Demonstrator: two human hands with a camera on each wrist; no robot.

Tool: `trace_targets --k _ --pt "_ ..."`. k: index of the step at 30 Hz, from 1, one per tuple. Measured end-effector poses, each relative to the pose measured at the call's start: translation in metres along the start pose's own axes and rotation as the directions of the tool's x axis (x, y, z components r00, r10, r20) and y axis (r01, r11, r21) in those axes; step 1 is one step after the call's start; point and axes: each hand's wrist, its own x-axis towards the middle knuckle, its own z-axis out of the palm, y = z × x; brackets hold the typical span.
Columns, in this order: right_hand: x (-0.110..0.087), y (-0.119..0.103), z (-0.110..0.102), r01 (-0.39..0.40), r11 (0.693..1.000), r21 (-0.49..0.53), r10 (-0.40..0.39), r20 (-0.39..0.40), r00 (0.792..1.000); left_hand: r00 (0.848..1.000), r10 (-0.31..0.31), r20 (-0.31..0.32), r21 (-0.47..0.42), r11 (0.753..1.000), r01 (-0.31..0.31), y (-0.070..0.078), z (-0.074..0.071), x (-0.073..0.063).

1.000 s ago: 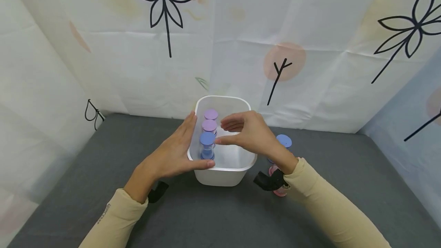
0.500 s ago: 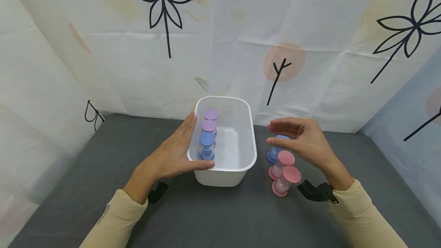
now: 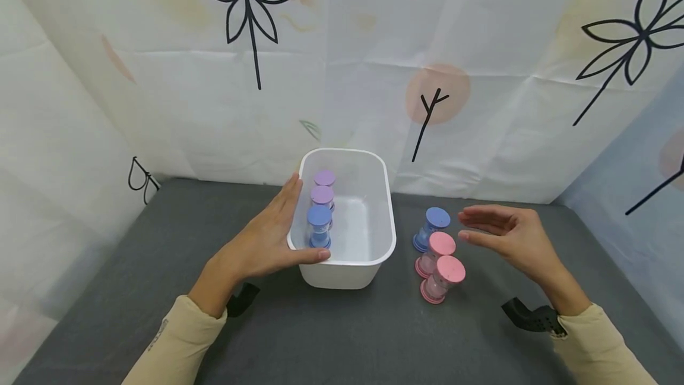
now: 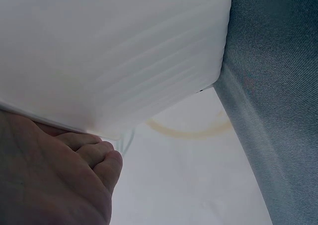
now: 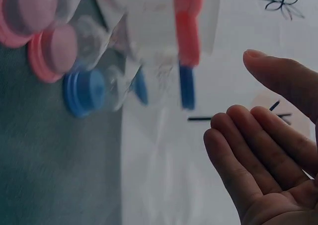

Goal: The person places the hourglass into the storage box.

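Note:
A white plastic bin (image 3: 344,278) stands on the grey tabletop, with a blue-capped hourglass (image 3: 320,227) and two purple-capped hourglasses (image 3: 322,195) lined up along its left inner side. My left hand (image 3: 256,242) rests against the bin's left front corner, fingers straight along the outer wall and thumb on the front rim. To the bin's right stand another blue hourglass (image 3: 431,227) and two pink hourglasses (image 3: 446,272), slightly tilted in view. My right hand (image 3: 510,239) hovers just right of them, fingers extended and thumb apart, touching nothing. In the right wrist view its palm (image 5: 273,205) is bare.
A pale cloth backdrop (image 3: 363,111) with black flower drawings rises behind the table and at both sides. The dark grey tabletop (image 3: 347,337) stretches in front of the bin. Black wrist straps (image 3: 529,316) sit near the sleeve cuffs.
My right hand has moved from above the bin rightward, past the hourglasses outside it, uncovering the blue and pink ones. My left hand stays on the bin's corner.

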Motion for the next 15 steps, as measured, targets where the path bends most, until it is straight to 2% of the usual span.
trace_targets --k 3,6,15 --pt "0.002 0.012 -0.001 -0.022 0.999 -0.030 0.022 -0.002 1.000 1.000 -0.003 0.000 -0.005 1.000 0.003 0.000 -0.001 0.000" --pt "0.008 0.024 0.000 -0.042 0.998 -0.037 0.043 0.028 0.999 1.000 -0.004 0.001 -0.013 1.000 0.004 -0.001 -0.001 -0.001" --pt "0.031 0.039 0.005 -0.075 0.993 0.089 0.061 0.146 0.987 1.000 0.002 -0.006 -0.017 1.000 -0.003 -0.001 0.000 -0.001"
